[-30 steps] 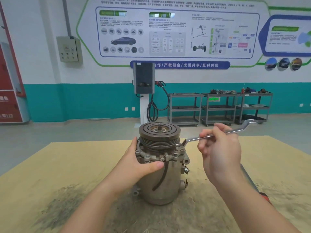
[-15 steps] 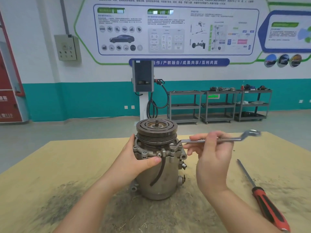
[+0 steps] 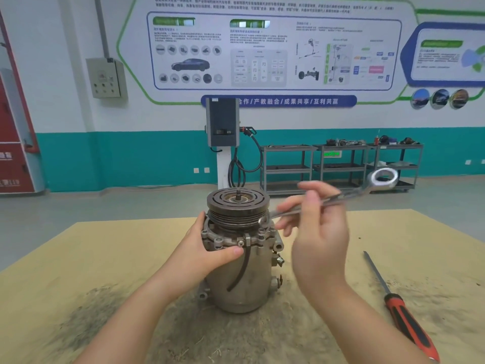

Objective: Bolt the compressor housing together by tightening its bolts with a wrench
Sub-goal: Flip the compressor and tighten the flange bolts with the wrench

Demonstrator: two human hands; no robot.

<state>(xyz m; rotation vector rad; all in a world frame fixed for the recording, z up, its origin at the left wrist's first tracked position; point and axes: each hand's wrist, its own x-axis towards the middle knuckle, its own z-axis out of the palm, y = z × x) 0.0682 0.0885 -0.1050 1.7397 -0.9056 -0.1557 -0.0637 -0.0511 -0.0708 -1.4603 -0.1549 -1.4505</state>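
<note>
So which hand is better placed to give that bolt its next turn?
The right hand. It holds the wrench, whose near end sits at a bolt on the compressor rim. The left hand grips the body, steadying it, and should probably remain there.

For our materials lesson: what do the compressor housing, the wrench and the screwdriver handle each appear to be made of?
Compressor housing: probably cast aluminium, with a dull, pale grey, slightly rough skin.
Wrench: probably polished or chrome-plated steel, with bright mirror-like glints on its ring end.
Screwdriver handle: looks like moulded plastic or rubber, red with black inlays, smooth with a slight sheen.
</note>
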